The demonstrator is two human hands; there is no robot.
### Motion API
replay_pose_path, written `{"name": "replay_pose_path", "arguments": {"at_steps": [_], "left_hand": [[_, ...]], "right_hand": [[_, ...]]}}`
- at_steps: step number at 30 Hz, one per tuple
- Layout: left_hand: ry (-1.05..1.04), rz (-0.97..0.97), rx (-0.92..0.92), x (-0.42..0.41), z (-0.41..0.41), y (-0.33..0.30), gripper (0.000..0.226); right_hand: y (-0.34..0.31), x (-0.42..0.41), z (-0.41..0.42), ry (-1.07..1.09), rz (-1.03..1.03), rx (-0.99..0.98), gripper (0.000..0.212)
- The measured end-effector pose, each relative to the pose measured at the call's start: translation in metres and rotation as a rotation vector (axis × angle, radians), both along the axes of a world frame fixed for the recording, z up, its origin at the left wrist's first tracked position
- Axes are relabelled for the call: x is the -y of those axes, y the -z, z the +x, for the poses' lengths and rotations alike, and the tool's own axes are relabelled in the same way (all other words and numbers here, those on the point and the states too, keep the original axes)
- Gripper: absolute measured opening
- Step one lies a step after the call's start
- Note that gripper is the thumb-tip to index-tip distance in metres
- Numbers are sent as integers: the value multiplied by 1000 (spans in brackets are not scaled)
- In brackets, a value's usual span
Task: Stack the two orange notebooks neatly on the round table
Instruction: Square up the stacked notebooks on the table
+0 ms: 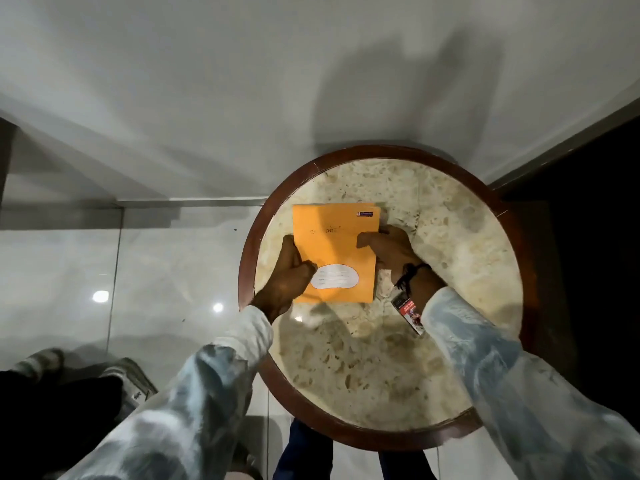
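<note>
An orange notebook (337, 244) with a white label lies flat on the round marble-topped table (450, 244), left of its middle. A thin orange edge shows along its top, so a second notebook seems to lie under it, almost fully hidden. My left hand (285, 275) grips the stack's left edge, thumb on the cover. My right hand (388, 249) holds the right edge, fingers pressing the cover.
The table has a dark wooden rim (277, 199). A small printed card or tag (408, 311) lies by my right wrist. Glossy white floor tiles (138, 258) spread to the left, and a dark doorway (595, 237) is at the right. Someone's shoes (121, 379) stand at lower left.
</note>
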State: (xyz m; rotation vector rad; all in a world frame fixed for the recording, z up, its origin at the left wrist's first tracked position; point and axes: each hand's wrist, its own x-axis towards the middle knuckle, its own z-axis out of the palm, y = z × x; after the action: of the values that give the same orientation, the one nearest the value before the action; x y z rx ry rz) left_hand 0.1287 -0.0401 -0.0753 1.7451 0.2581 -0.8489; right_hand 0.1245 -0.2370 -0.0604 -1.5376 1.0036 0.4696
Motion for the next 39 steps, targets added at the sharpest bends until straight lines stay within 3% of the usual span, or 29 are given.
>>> {"name": "replay_pose_path", "arguments": {"at_steps": [3, 6, 9, 11, 17, 21, 25, 29, 39], "left_hand": [[79, -48, 293, 0, -7, -5, 30], [59, -9, 539, 11, -13, -14, 56], [95, 79, 633, 18, -23, -10, 36], [126, 154, 637, 19, -27, 2, 22], [54, 128, 553, 19, -17, -9, 20], [45, 268, 452, 17, -3, -12, 43], [-13, 478, 277, 24, 4, -10, 14], [13, 591, 258, 28, -1, 0, 21], [57, 672, 223, 33, -5, 1, 28]], "right_hand": [[-16, 2, 1, -35, -38, 204, 38], [-31, 0, -10, 24, -161, 427, 42], [-25, -14, -40, -21, -257, 500, 52], [-17, -22, -54, -20, -272, 486, 50], [-20, -18, -37, -29, -363, 489, 46], [-14, -14, -22, -92, -482, 298, 39], [4, -12, -8, -236, -476, 102, 37], [13, -15, -2, -338, -536, -14, 40], [15, -10, -3, -546, -733, 29, 46]]}}
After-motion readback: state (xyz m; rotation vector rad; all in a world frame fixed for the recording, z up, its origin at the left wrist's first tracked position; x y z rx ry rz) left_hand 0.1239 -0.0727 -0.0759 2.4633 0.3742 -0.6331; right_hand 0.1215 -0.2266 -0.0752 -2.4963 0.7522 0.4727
